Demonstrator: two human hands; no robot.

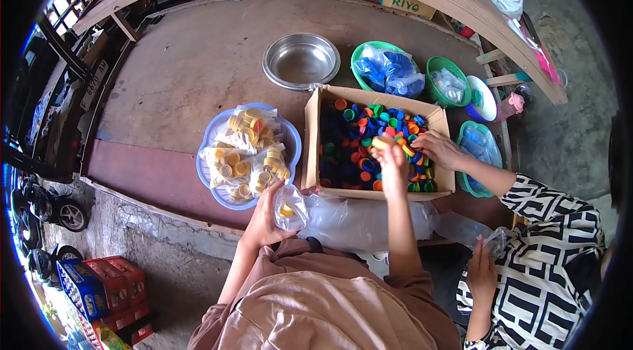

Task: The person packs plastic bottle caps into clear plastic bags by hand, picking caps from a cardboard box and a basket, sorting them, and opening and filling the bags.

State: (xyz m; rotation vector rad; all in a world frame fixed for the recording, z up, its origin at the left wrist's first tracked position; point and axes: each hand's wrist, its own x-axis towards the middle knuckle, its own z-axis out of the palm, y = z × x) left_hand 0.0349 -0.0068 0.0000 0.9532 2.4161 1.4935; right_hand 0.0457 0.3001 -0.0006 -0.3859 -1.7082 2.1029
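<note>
My left hand (265,217) is closed on a small clear plastic bag (293,213) with a yellow cap inside, just below the blue basket (297,152). Bags of yellow caps (241,168) fill that basket. Over the cardboard box (382,95), my right hand (393,164) holds a yellow cap (380,143) at its fingertips. Loose caps in red, blue, green and orange (366,127) lie in the box. Clear plastic bags (356,221) are spread along the box's near side.
At the right, a co-worker's hand (438,150) reaches into the box; the other (482,274) holds a clear bag. Behind stand a metal bowl (301,63), a green basket with blue items (357,53) and another green basket (465,94). Crates (115,284) stand lower left.
</note>
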